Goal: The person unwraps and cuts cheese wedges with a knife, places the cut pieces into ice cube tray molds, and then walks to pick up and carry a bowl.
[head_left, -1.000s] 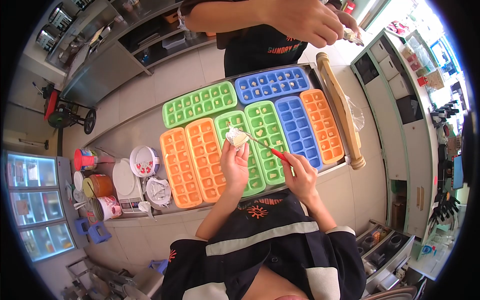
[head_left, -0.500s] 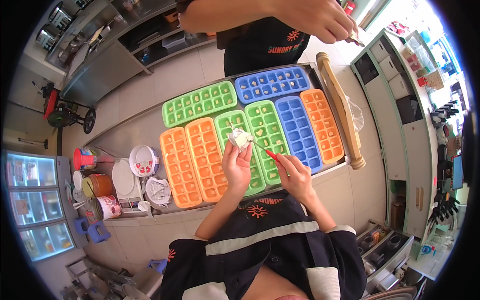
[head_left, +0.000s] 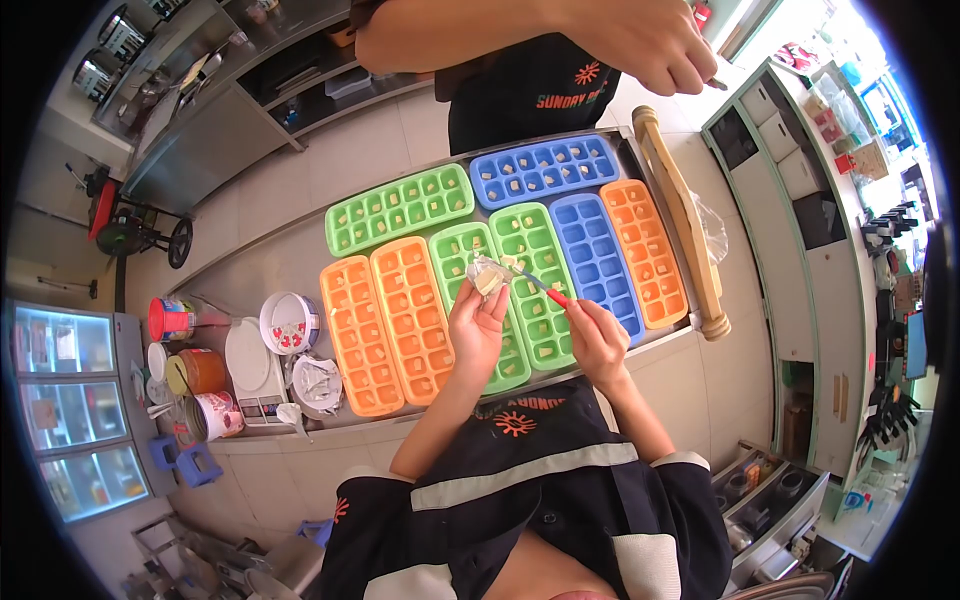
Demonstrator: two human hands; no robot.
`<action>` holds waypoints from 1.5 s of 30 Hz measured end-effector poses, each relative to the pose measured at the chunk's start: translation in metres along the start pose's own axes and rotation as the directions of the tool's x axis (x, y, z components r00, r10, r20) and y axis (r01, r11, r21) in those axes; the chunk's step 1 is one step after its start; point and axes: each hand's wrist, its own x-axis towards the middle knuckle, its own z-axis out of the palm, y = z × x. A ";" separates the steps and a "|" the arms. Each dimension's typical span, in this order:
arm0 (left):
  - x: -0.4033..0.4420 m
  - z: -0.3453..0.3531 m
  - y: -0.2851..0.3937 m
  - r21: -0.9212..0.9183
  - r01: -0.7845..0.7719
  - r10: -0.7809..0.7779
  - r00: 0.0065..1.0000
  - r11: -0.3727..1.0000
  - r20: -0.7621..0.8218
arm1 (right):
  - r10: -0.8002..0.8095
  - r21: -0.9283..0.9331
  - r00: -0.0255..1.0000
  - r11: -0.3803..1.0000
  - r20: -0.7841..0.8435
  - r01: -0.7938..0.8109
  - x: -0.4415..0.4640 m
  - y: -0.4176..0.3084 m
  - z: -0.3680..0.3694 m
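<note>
My left hand point(head_left: 476, 325) holds a pale block in crumpled foil point(head_left: 489, 279) above a green ice tray point(head_left: 463, 245). The fingers of my right hand point(head_left: 597, 338) are closed on the red handle of a small knife point(head_left: 554, 294). A pale piece point(head_left: 510, 263) is at the blade's tip, over the second green tray point(head_left: 545, 325). Small pale pieces lie in many compartments of the green trays and of the orange trays beside them point(head_left: 362, 335) point(head_left: 412, 320). The blue tray point(head_left: 597, 265) to the right shows no pieces that I can make out.
Across the table a co-worker's hand point(head_left: 670, 50) holds a small item. A blue tray point(head_left: 545, 170), a long green tray point(head_left: 399, 208) and a wooden rail point(head_left: 683, 220) lie beyond. At left are a scale point(head_left: 262, 408), a white tub point(head_left: 289, 322) and jars point(head_left: 203, 371).
The knife has moved off the foil-wrapped block to the right, with a pale piece at its tip. The block is tilted differently in my left hand. The co-worker's arm has shifted right.
</note>
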 end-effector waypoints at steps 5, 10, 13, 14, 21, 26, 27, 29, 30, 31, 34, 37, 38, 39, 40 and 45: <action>0.021 -0.009 -0.013 -0.010 -0.002 0.002 1.000 1.000 -0.012 | 0.464 0.155 0.882 0.868 0.084 -0.472 0.002 0.010 0.004; 0.028 -0.007 -0.014 0.042 0.009 -0.005 0.995 0.999 -0.097 | 0.554 0.123 0.824 0.816 0.114 -0.566 -0.005 0.048 0.026; 0.026 -0.009 -0.013 0.035 0.015 -0.013 0.997 0.999 -0.075 | 0.803 0.052 0.526 0.535 0.282 -0.844 -0.009 0.061 0.031; 0.025 -0.009 -0.012 0.038 0.024 -0.022 0.998 0.999 -0.057 | 0.804 0.052 0.525 0.533 0.279 -0.845 -0.009 0.063 0.028; 0.009 -0.003 -0.018 0.069 0.119 -0.121 0.992 0.991 0.028 | 0.494 0.043 0.869 0.868 0.032 -0.495 0.001 0.021 -0.027; -0.002 0.006 -0.032 0.075 0.146 -0.151 0.987 0.986 0.057 | 0.297 0.058 0.955 0.953 0.027 -0.298 -0.012 -0.013 -0.047; -0.004 0.007 -0.034 0.099 0.142 -0.150 0.985 0.985 0.080 | 0.281 0.062 0.959 0.957 0.037 -0.283 -0.013 -0.015 -0.049; -0.007 0.007 -0.038 0.126 0.141 -0.155 0.982 0.982 0.104 | 0.279 0.036 0.960 0.959 0.025 -0.280 -0.013 -0.018 -0.053; -0.008 0.007 -0.039 0.140 0.136 -0.154 0.980 0.981 0.123 | 0.270 0.014 0.963 0.963 0.014 -0.271 -0.014 -0.019 -0.055; -0.008 0.007 -0.041 0.155 0.130 -0.153 0.978 0.979 0.144 | 0.275 0.009 0.961 0.961 0.010 -0.276 -0.015 -0.019 -0.056; -0.010 0.010 -0.043 0.164 0.140 -0.167 0.972 0.976 0.165 | 0.281 0.000 0.960 0.960 -0.013 -0.281 -0.018 -0.020 -0.058; -0.012 0.011 -0.044 0.156 0.145 -0.172 0.969 0.977 0.178 | 0.291 -0.019 0.957 0.956 -0.012 -0.292 -0.020 -0.020 -0.060; -0.013 0.012 -0.045 0.159 0.148 -0.176 0.968 0.976 0.179 | 0.292 -0.021 0.956 0.956 -0.018 -0.293 -0.021 -0.020 -0.059; -0.013 0.013 -0.046 0.167 0.145 -0.175 0.968 0.975 0.179 | 0.293 -0.023 0.956 0.956 -0.025 -0.294 -0.022 -0.020 -0.059; -0.014 0.013 -0.047 0.176 0.143 -0.174 0.968 0.974 0.178 | 0.297 -0.024 0.955 0.955 -0.028 -0.297 -0.023 -0.020 -0.059; -0.015 0.012 -0.049 0.183 0.149 -0.182 0.967 0.972 0.178 | 0.291 -0.029 0.956 0.956 -0.015 -0.292 -0.027 -0.020 -0.060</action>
